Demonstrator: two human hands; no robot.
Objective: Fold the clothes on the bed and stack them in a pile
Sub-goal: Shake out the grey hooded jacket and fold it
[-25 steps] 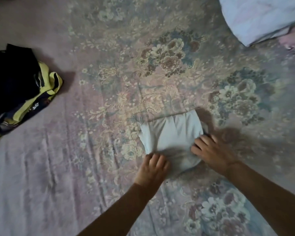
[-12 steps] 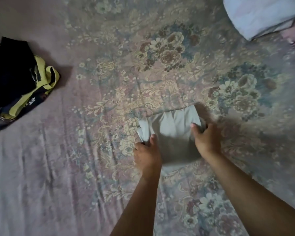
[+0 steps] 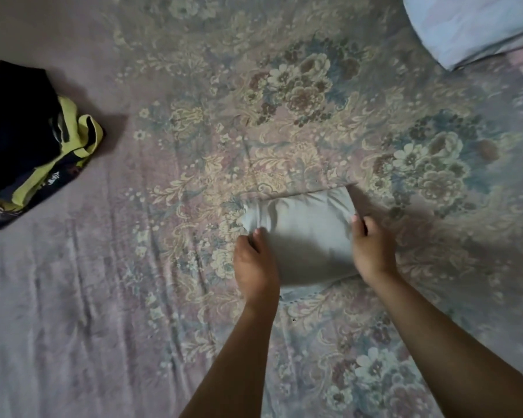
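Pinching a folded grey cloth (image 3: pixel 302 233) by both sides on the bed (image 3: pixel 103 297): left hand (image 3: pixel 254 263), right hand (image 3: pixel 373 251), fingers curled under. Could sag open between them if lifted unevenly toward the dark pile (image 3: pixel 27 140) far left.

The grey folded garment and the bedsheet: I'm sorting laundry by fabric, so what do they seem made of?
The grey folded garment looks like a soft, matte, thin knit, perhaps cotton: it creases softly where the left hand and right hand grip it. The bedsheet looks like thin woven cloth with a printed floral pattern and fine wrinkles.
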